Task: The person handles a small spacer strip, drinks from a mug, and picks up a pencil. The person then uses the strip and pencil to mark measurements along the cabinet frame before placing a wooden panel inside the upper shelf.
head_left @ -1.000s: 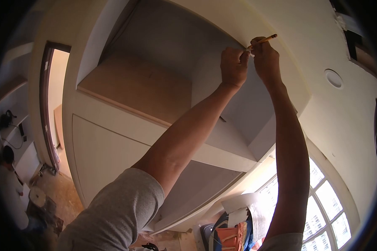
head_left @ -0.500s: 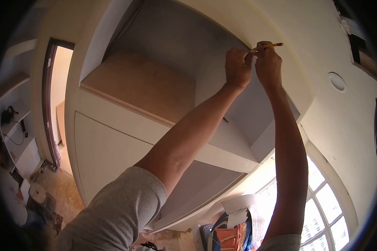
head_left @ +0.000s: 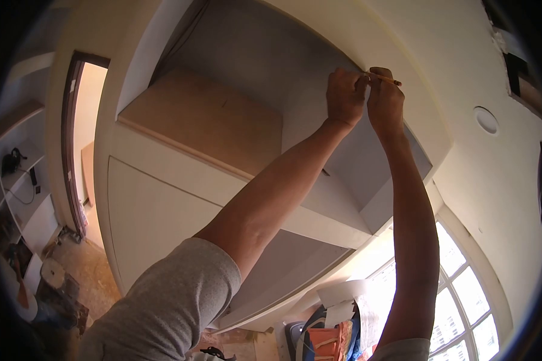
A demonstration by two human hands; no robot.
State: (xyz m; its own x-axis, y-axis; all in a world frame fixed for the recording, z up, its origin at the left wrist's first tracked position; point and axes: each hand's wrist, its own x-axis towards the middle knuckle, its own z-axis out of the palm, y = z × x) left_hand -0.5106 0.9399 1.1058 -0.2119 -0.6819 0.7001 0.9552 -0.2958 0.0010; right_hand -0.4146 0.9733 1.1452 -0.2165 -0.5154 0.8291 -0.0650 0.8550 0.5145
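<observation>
Both my hands are raised to the top front edge of an open cabinet compartment [head_left: 307, 108], close beside each other. In my right hand [head_left: 385, 108] a yellow pencil [head_left: 395, 81] is pinched, its back end sticking out to the right and its tip toward the cabinet edge. My left hand [head_left: 344, 99] is closed with thumb and fingers pressed together near the pencil tip. Whatever it pinches, if anything, is hidden by the fingers.
A brown board [head_left: 205, 123] lies inside the compartment. Below right is a bright window [head_left: 464, 289], with an orange bag [head_left: 324, 343] and other items piled nearby. At left are a doorway [head_left: 90, 138], shelves [head_left: 27, 198], and partly visible, a person [head_left: 23, 298].
The pencil has tilted in my right hand: its back end has dropped from pointing slightly up to slightly down. My left hand stays almost in place.
</observation>
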